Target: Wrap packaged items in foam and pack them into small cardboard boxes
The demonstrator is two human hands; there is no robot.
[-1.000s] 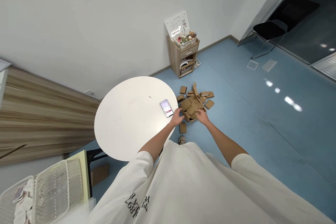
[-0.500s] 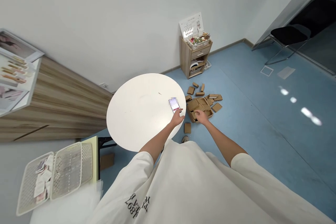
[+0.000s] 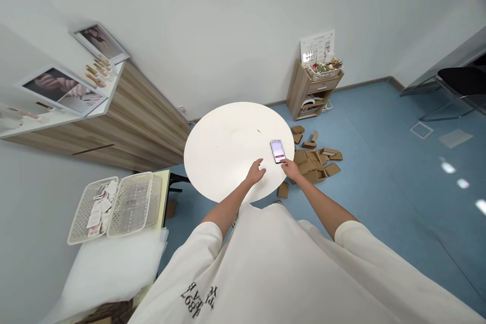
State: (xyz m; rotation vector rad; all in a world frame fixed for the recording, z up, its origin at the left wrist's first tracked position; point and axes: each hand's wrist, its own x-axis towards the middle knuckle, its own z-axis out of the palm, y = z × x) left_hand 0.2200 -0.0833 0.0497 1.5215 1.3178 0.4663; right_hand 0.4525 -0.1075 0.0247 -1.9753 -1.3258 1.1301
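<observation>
Above the white round table [image 3: 224, 162], my left hand [image 3: 255, 172] is open, its thumb and index finger apart with nothing visible between them. My right hand [image 3: 290, 168] is by the table's right edge, with its fingertips at the lower edge of a smartphone [image 3: 279, 155]. Its fingers look pinched together; what they hold, if anything, is hidden. The phone lies on the table with its screen lit, the upper part blurred out. A small dark thin thing [image 3: 258, 131] rests farther back on the tabletop.
Several brown cardboard boxes [image 3: 309, 163] lie on the blue floor right of the table. Behind stands a small wooden cabinet [image 3: 299, 92] with a basket on top. At left are a wooden counter [image 3: 148, 111] and an open white basket [image 3: 114, 207] of papers. A black chair [image 3: 461, 81] stands far right.
The view has turned left, so table, phone and boxes appear farther right. My left hand has come away from the phone's lower edge; my right hand has shifted from over the boxes to the phone.
</observation>
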